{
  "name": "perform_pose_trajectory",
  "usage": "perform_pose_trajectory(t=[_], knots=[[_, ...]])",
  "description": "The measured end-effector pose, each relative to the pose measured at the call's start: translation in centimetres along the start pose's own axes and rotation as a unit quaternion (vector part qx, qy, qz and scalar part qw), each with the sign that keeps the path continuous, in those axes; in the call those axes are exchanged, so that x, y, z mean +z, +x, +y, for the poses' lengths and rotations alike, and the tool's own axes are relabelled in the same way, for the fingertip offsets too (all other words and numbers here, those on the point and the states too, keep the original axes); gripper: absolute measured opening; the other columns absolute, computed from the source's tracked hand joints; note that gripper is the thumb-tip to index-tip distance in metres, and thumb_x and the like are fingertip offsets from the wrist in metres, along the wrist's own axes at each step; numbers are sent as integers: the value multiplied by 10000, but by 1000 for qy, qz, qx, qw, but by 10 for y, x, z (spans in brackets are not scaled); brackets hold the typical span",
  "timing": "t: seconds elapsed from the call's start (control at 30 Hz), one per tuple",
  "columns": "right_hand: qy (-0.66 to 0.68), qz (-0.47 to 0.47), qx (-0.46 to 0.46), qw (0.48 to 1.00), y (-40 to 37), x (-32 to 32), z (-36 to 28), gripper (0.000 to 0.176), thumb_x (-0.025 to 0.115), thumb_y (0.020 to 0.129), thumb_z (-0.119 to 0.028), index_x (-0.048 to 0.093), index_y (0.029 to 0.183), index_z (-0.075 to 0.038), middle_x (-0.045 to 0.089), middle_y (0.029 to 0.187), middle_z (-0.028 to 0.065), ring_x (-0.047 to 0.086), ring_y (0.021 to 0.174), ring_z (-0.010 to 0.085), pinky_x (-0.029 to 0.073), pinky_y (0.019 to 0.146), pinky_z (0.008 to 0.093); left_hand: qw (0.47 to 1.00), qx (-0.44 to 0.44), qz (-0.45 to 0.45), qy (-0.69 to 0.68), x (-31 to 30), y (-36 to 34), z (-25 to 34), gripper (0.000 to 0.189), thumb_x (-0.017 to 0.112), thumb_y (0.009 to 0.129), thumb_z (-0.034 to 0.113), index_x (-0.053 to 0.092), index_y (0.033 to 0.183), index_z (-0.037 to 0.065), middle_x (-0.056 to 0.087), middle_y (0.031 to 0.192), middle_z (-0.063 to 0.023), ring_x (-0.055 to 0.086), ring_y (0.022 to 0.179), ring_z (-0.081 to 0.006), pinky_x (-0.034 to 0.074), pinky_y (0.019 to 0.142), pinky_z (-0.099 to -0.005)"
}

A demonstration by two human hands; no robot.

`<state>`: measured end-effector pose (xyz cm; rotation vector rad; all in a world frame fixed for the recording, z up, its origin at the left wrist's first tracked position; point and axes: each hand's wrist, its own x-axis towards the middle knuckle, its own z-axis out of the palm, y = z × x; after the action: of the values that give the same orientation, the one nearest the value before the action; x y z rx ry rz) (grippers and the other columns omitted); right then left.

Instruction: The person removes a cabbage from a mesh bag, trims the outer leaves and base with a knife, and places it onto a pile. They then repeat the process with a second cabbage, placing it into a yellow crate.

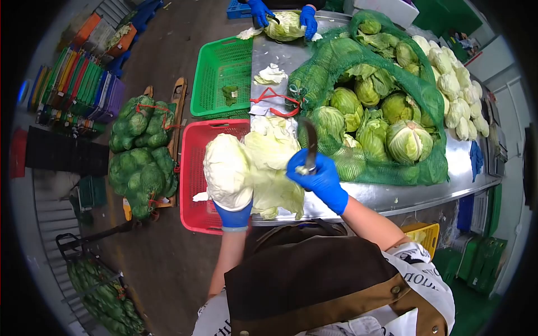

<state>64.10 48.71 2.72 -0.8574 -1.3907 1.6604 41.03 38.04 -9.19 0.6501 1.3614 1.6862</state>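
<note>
In the head view, the person's left hand (233, 216), in a blue glove, was grasping a stripped pale cabbage (226, 168) from its lower side, the fingers mostly hidden by it; the cabbage was above the red basket (192, 162), near the edge of the steel table (386, 197). The right hand (319, 176), also in a blue glove, was closed around the handle of a curved knife (310, 140), its dark blade pointing away from the body, and a small pale scrap showed at the thumb. Between the two hands, loose cabbage leaves (274, 191) lay spread on the table, just beside the cabbage. To the right, a green mesh sack (330, 56) gaped open around whole green cabbages (372, 140), and behind it stood a heap of pale cabbages (451, 84). A red tie (276, 102) lay by the sack. Beyond the red basket was a green basket (224, 61) with a leaf scrap (230, 94) inside. At the far end, a co-worker's gloved hands (308, 21) were at another cabbage (286, 27), one with a knife. On the floor at left, filled net sacks (143, 173) rested on a wooden pallet (178, 98).
</note>
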Motion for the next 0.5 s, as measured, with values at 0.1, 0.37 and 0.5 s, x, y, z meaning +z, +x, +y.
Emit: perform_pose_trajectory(t=[0.1,0.37,0.5], knots=[[-32,19,26,999,4,-18,24,435,775,746,-72,602,1142,-31,633,1040,44,579,838,88,487,728,257,999,-7,-15,-50,10,1,6,620,503,904,445,390,1400,90,438,1407,-128,436,1266,-310,334,1082,-456],[221,-38,212,951,4,-21,52,575,653,858,-348,485,1306,-28,622,943,44,557,669,86,446,548,230,945,-114,-54,-302,52,-10,79,595,451,948,424,384,1404,47,442,1415,-119,417,1306,-286,303,1105,-443],[534,47,282,796,-27,-26,65,627,504,908,-517,478,1333,-57,581,1266,103,571,1113,253,457,953,408,944,-165,-91,-270,35,-13,88,557,441,976,390,366,1411,50,458,1388,-141,477,1239,-277,376,1046,-415]])
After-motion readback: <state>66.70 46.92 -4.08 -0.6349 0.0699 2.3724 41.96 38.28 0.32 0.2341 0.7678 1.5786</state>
